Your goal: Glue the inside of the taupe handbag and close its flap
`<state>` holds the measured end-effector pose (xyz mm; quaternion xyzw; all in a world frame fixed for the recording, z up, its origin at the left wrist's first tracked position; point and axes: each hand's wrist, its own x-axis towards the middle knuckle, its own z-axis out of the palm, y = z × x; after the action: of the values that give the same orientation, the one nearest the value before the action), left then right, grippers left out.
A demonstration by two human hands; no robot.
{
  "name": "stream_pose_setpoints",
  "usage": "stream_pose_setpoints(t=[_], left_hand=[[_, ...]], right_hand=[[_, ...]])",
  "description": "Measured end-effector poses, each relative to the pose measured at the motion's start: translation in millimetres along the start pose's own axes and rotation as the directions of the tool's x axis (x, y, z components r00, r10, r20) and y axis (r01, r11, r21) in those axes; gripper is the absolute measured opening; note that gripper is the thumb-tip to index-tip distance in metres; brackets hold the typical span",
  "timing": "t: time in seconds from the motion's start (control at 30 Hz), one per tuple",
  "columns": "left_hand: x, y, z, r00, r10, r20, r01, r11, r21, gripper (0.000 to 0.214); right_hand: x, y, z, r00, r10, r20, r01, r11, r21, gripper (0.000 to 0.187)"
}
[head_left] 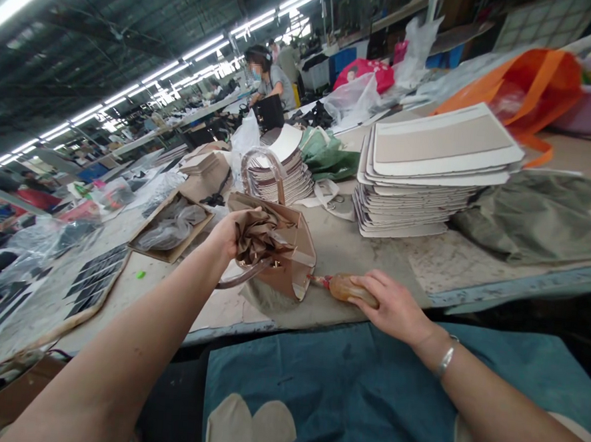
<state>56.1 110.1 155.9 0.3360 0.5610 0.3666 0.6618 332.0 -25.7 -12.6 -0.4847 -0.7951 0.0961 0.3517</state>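
- A tan handbag [286, 257] is kept at the near edge of the table [473, 265], lying tipped with its mouth turned toward the left hand.
- The left hand [232, 234] is closed on a wad of brown paper [259, 239], which is pressed into the bag's opening.
- The right hand [388, 303] is curled over a small amber bottle [346, 287], its red nozzle touching the bag's lower side; how tightly it is gripped cannot be told.
- For the stuffing to be done well, the paper is best pushed evenly into the corners while the bag is steadied, and the nozzle kept off the outer face so no drip is left.
- Counted: one handbag, one paper wad, one bottle, two curved handles on the bag.
- Toward the far edge, two stacks of card panels are seen, a flat stack [428, 172] and a fanned stack [281, 170].
- One open box [170, 223] lies toward the left edge.
- One person at work [269, 79] is seen at a farther table.
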Motion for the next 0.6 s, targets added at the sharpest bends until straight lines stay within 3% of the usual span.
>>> stream_pose_setpoints(t=[0.23,0.37,0.47,0.6], left_hand=[[-1.7,2.1,-1.1,0.997,-0.045,0.064,0.046,0.999,-0.019,0.015],[-5.3,4.4,2.2,0.994,-0.104,0.03,0.105,0.994,-0.023,0.017],[-7.0,4.7,5.0,0.996,-0.085,-0.018,0.084,0.996,-0.039,0.014],[-7.3,3.9,5.0,0.997,-0.082,-0.001,0.082,0.996,-0.043,0.014]], right_hand=[[2.7,7.7,-4.8,0.992,-0.059,-0.115,0.058,0.998,-0.019,0.028],[6.2,5.9,-7.4,0.981,-0.063,-0.182,0.067,0.998,0.019,0.027],[8.8,5.0,-6.9,0.982,-0.061,-0.18,0.065,0.998,0.015,0.026],[9.7,5.5,-4.8,0.991,-0.043,-0.124,0.044,0.999,0.006,0.025]])
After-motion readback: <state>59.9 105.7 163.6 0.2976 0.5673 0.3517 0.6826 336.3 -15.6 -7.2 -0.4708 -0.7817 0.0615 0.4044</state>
